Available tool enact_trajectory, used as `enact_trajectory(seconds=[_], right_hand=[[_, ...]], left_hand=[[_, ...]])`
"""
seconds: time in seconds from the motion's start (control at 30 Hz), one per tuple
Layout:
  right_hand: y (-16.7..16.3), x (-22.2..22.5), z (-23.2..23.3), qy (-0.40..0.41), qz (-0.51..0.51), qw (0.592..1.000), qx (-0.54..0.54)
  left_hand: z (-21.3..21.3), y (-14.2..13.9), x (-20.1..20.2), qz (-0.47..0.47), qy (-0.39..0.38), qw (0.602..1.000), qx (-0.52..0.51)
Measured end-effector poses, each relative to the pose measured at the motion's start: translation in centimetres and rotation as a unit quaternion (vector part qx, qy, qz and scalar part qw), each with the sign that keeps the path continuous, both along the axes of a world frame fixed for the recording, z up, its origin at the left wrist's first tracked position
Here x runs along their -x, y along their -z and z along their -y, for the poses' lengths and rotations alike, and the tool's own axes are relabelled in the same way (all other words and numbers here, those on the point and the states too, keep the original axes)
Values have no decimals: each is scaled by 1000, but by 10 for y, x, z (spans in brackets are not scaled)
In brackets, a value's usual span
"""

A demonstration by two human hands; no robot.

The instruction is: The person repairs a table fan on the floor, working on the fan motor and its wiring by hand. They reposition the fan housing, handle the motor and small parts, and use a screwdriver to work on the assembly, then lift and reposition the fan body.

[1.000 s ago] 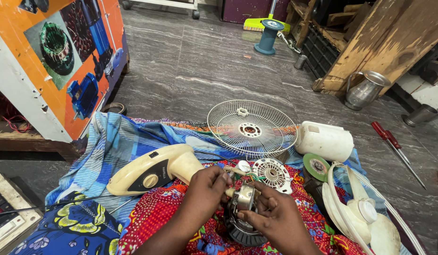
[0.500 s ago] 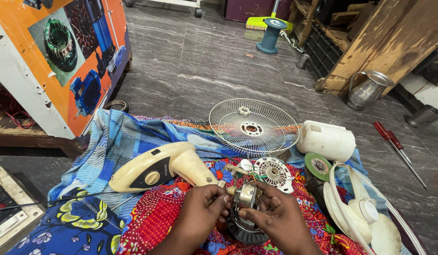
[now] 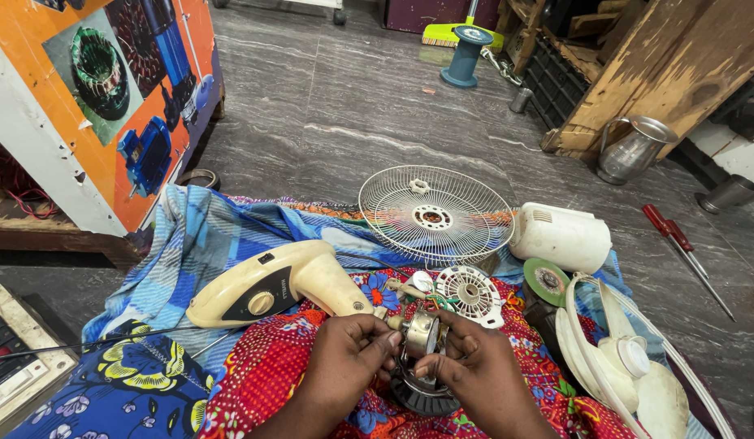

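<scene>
Since a second ago the left hand (image 3: 344, 358) has drawn back toward the body, so that its fingertips (image 3: 387, 341) now close on the left side of the motor (image 3: 422, 337) instead of lying over the top of it. The right hand (image 3: 474, 375) has come lower too, its fingers (image 3: 442, 362) curled under and against the motor's right side, with the thumb pressed at the front. With both hands pulled in, the cream stand (image 3: 275, 284) just beyond the left fingertips shows in full, where the left hand covered its near end before.
</scene>
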State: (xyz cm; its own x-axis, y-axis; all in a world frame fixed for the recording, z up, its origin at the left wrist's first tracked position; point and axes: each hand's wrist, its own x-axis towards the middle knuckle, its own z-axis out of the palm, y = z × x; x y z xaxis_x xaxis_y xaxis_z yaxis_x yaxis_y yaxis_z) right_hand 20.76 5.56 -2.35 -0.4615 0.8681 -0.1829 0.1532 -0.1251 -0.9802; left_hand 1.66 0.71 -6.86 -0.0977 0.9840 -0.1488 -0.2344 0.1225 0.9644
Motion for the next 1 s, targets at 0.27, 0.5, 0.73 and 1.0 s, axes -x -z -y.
enact_trajectory(seconds=[0.27,0.5,0.73,1.0], right_hand=[[-7,1,0,-21,-10,1000,14],[-6,2,1,-10,3,1000,10],[-3,1,-1,0,2,1000,12],[5,3,1,10,-28,999,-10]], left_hand=[[3,-5,2,-34,3,999,10],[4,-8,3,-37,1,999,13],[3,-8,4,-35,6,999,15],[2,-4,3,-36,25,999,18]])
